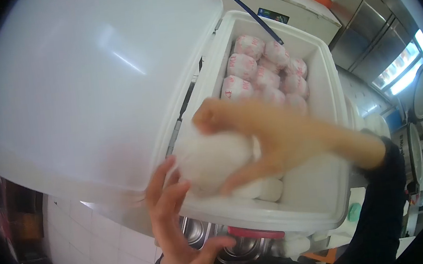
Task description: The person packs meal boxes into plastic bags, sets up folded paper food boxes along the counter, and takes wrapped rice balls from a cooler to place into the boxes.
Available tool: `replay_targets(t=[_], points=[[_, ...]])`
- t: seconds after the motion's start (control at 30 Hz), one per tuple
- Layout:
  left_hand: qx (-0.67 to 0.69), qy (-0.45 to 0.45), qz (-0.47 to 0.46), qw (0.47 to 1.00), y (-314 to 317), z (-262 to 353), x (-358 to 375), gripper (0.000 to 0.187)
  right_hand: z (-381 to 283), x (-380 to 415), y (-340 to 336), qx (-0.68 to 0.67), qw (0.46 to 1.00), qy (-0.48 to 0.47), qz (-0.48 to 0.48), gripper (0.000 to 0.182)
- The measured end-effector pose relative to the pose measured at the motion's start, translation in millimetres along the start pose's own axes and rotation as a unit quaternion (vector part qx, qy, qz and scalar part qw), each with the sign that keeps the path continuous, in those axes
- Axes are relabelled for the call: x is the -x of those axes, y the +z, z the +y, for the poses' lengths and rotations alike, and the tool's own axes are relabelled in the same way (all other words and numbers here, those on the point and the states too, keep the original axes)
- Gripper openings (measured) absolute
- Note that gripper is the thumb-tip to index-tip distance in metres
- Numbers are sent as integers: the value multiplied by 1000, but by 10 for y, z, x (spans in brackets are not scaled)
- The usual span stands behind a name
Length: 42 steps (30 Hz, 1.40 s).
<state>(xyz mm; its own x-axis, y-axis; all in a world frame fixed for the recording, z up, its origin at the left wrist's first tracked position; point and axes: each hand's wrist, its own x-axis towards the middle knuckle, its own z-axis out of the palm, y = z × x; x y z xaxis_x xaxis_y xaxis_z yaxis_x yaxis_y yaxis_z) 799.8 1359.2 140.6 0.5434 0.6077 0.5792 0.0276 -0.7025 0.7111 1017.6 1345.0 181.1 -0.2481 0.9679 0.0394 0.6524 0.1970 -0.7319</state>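
Observation:
A round white bundle (214,157) is between my two hands, above the near left side of an open white cooler (341,118). My left hand (180,223) is below and left of it, fingers apart and curved up at its edge. My right hand (268,136), blurred by motion, arches over its right side with thumb and fingers spread wide. Whether either hand bears its weight cannot be made out. Wrapped round bundles with red print (242,67) are stacked in the cooler's far part. Plain white ones (269,190) lie at its near end.
The cooler's raised lid (89,93) fills the left, with a dark strap (247,9) at its far end. Metal containers (241,247) stand below the near rim. A steel cabinet (370,27) is at the upper right, and large pots (414,152) are at the right.

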Motion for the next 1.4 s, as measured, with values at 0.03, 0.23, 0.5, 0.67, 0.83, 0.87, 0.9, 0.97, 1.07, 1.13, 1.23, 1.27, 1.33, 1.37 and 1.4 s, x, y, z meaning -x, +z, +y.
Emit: replay_targets(t=[0.03,0.23,0.5,0.67,0.83,0.87,0.9,0.97,1.07,1.13,1.23,1.27,1.33,1.37,1.4], points=[[140,-12,57,988,104,-38,27,68,-84,-20,-25,-71,996,45,1,34],[420,-208,98,878,-111,63,259,75,1196,-281,426,55,976,101,-186,32],[706,-219,3,673,-176,-308,900,70,1310,-81,1027,227,960,127,-102,71],[728,-181,18,661,-145,-167,890,24,-19,37,150,83,981,173,13,62],[734,-238,30,636,-85,2,811,22,-941,237,532,-83,995,31,-33,48],[732,-250,24,633,-95,-3,813,22,-938,169,639,-36,995,-51,82,37],[729,-266,20,631,-115,-27,809,22,-848,162,593,0,995,-71,63,36],[710,-308,7,633,-170,-93,802,22,-747,64,411,69,991,-116,28,34],[673,-401,-7,621,-288,-160,843,25,-178,-133,-69,249,925,172,-231,34],[712,-454,140,517,-314,-110,940,39,578,-3,408,198,930,112,-290,56],[731,-404,150,529,-204,83,774,45,1373,232,1277,102,959,-13,-266,106],[738,-380,153,536,-181,139,698,48,1390,253,1412,92,960,-3,-263,112],[750,-339,160,545,-156,153,645,52,1335,274,1435,78,962,17,-262,124],[754,-325,163,547,-152,130,650,54,1188,274,1337,56,946,57,-315,122],[866,-335,119,352,-147,17,726,41,1039,275,1238,39,925,98,-365,120]])
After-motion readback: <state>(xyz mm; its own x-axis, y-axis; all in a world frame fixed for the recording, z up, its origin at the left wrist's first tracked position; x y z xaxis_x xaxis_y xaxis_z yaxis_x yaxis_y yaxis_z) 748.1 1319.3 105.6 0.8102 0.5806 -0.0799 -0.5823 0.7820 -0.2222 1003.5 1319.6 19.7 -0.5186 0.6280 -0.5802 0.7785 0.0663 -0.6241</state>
